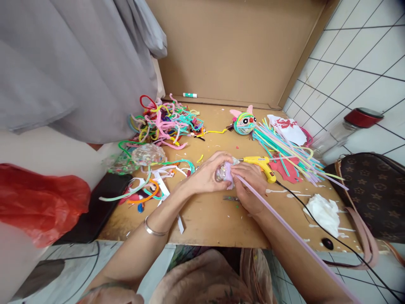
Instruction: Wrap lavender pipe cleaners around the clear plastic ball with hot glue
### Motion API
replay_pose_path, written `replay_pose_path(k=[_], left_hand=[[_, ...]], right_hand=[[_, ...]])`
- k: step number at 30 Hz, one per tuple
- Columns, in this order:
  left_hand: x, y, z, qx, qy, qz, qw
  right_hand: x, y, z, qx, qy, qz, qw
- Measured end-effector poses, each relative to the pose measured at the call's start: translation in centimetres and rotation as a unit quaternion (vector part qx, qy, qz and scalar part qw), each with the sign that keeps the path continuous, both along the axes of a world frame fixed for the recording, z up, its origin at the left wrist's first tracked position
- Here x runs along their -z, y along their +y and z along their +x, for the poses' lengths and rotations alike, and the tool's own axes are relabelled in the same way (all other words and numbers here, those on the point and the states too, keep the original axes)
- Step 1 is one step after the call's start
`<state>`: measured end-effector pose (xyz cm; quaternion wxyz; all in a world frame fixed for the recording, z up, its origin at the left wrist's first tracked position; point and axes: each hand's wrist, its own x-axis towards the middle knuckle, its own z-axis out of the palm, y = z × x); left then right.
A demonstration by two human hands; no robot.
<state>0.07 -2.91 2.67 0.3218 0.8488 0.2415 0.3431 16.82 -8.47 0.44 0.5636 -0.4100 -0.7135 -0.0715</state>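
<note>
Both forearms are slanting inward over the counter (209, 226) from the lower edge of the view, and the hands are meeting near its middle. The left hand (210, 171) is curving sideways into a C, its fingers arching over the top of a small clear piece wrapped in lilac (225, 175) and its thumb pressing near the bottom, so it is gripping the piece between them. A silver bracelet (154, 229) is circling the left wrist. The right hand (251, 183) is bending in from the other side, knuckles up and fingers folding; it is pinching the lilac strand (278, 213) against the piece. The loose length is trailing back along the right forearm toward the lower right corner. A yellow glue gun (260, 162) is lying just beyond the right hand, its nozzle pointing toward the left hand's fingers. Pliers (230, 198) are resting below the piece, partly behind the right hand. Farther back, a decorated ball with pink ears (244, 123) is sitting beside a bundle of pastel strands (287, 150).
</note>
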Motion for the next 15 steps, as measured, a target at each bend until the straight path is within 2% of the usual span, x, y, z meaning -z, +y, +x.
replay_pose_path(k=[7, 15], left_hand=[[0.2, 0.1, -0.2, 0.005, 0.016, 0.008, 1.000], [1.4, 0.5, 0.3, 0.009, 0.015, 0.033, 0.999]], right_hand=[[0.1, 0.2, 0.0, -0.002, 0.009, -0.007, 1.000], [-0.3, 0.0, -0.1, 0.008, 0.001, 0.004, 1.000]])
